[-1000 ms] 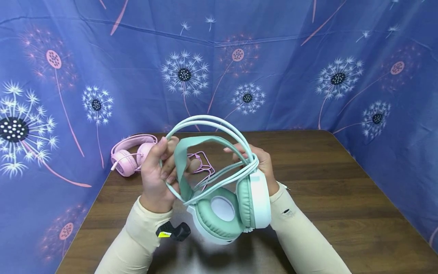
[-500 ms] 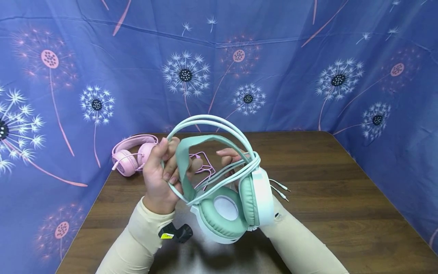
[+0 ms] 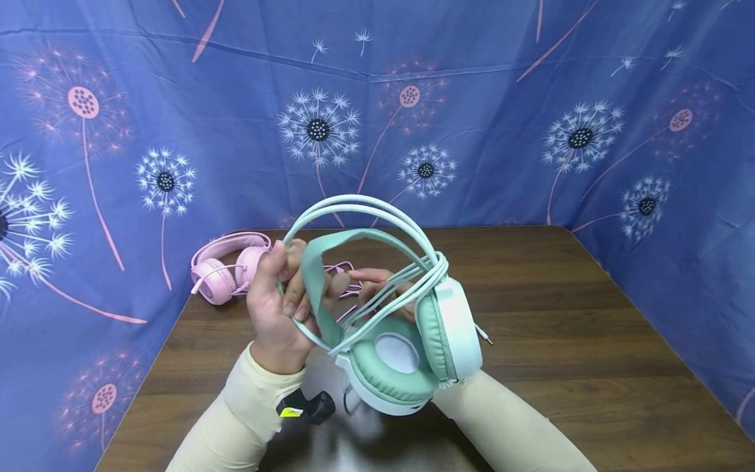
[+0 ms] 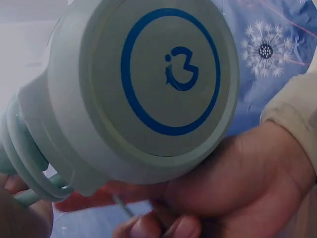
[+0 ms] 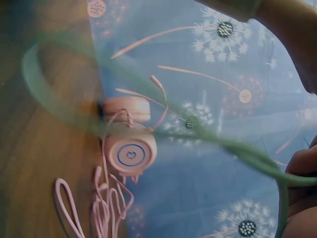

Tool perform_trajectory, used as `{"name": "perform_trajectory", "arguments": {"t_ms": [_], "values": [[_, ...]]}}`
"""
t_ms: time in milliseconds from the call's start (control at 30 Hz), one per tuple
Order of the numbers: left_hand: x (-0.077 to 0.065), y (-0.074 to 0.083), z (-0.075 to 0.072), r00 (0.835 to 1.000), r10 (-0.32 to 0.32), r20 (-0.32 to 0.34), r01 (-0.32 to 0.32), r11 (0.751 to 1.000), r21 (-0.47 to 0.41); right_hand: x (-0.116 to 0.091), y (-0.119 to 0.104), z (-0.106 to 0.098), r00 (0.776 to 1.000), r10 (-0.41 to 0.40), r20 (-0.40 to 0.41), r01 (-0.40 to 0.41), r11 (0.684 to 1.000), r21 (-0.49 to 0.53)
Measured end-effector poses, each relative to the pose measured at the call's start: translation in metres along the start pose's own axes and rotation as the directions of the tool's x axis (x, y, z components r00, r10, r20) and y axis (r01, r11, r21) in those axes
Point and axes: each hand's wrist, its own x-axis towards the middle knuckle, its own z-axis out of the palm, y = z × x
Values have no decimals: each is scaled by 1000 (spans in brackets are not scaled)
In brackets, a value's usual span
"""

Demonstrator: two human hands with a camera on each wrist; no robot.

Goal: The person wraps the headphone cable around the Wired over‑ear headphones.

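Mint-green and white headphones (image 3: 463, 328) hang over the table, tilted, with both ear cups low. My left hand (image 3: 277, 328) grips the headband's thin frame at its left side. The mint cable (image 3: 438, 267) is wound round the frame near the right ear cup and stretches across the band opening. Behind the headphones, my right hand (image 3: 379, 278) is partly hidden, index finger reaching toward the left hand. In the left wrist view, the right hand's (image 4: 242, 183) fingers curl on a thin strand of cable below the ear cup (image 4: 171, 74). A metal-tipped plug (image 3: 483, 334) sticks out at right.
A pink headset (image 3: 215, 282) with a microphone lies at the table's back left, its pink cable (image 5: 101, 213) bunched beside it. The wooden table (image 3: 560, 314) meets a blue dandelion-print cloth (image 3: 501, 131) behind. A black wrist camera (image 3: 318, 408) sits on my left sleeve.
My right hand has moved leftward behind the headphones, toward the left hand. The cable plugs came into view at right, then slid back partly behind the ear cup. The left hand keeps its grip.
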Motion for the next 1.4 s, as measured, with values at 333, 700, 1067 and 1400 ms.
{"name": "perform_trajectory", "arguments": {"t_ms": [333, 700, 1067, 1400], "values": [[-1, -2, -2, 997, 65, -49, -63, 997, 52, 6, 26, 11, 1000, -9, 22, 5, 981, 193], [-1, -4, -8, 980, 137, -145, -116, 983, 143, 2, 37, 51, 955, 190, -227, -214, 973, -84], [1, -5, -13, 922, 269, -280, -181, 935, 304, 5, 52, 69, 960, 114, -254, -269, 621, -736], [4, -4, -17, 822, 462, -334, -167, 756, 633, -1, 55, 74, 945, 163, -284, -326, 397, -858]]}}
